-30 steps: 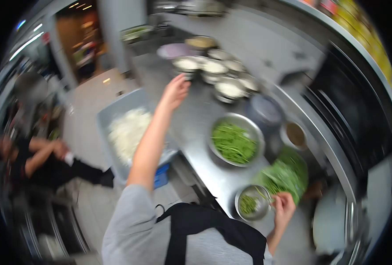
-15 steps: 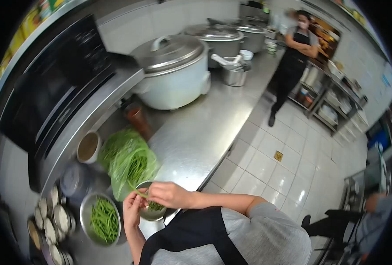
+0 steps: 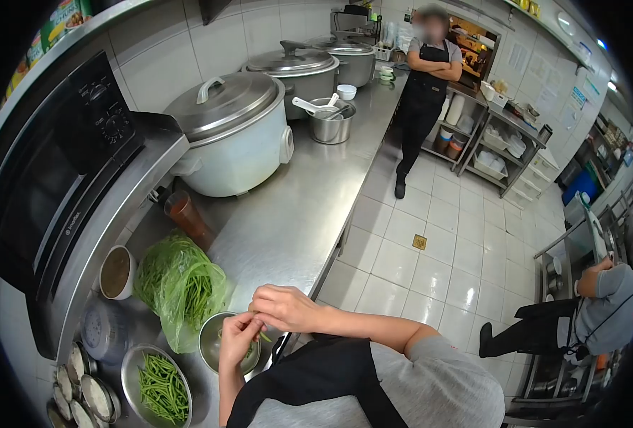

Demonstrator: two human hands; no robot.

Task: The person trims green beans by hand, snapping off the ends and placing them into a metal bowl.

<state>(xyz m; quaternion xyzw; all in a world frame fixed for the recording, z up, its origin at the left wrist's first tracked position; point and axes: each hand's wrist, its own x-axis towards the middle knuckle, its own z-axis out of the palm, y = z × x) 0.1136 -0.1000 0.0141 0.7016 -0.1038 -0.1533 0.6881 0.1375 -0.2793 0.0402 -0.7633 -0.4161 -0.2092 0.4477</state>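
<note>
A long steel desk [image 3: 288, 228] is seen running from the near left to the far side. On its left part a big white cooker [image 3: 231, 167] is placed, farther than the hands. Nearer, a green plastic bag [image 3: 156, 274] filled with long beans [image 3: 201, 289] is laid, and on its near side loose beans [image 3: 163, 385] are contained in a large steel bowl [image 3: 130, 374]. Between the bag and the black apron [image 3: 309, 365], a small steel bowl [image 3: 209, 346] is kept; its inside is mostly hidden by the hands. Above this bowl the left hand [image 3: 237, 335] and the right hand [image 3: 288, 308] are brought together, with the fingers of both bent and their tips pressed in a pinch. Between them a green piece [image 3: 264, 337], probably of bean, seems to be held, with its end sticking out.

For good handling, it is judged that the piece should be pinched lightly, with both grips close together, and kept low over the small bowl, so that bits are caught.

The small bowl is situated near the right edge of the desk, so pushing it rightward should be avoided. Leftward movement is limited by the bag and the large bowl; more room is offered farther along the desk.
</note>
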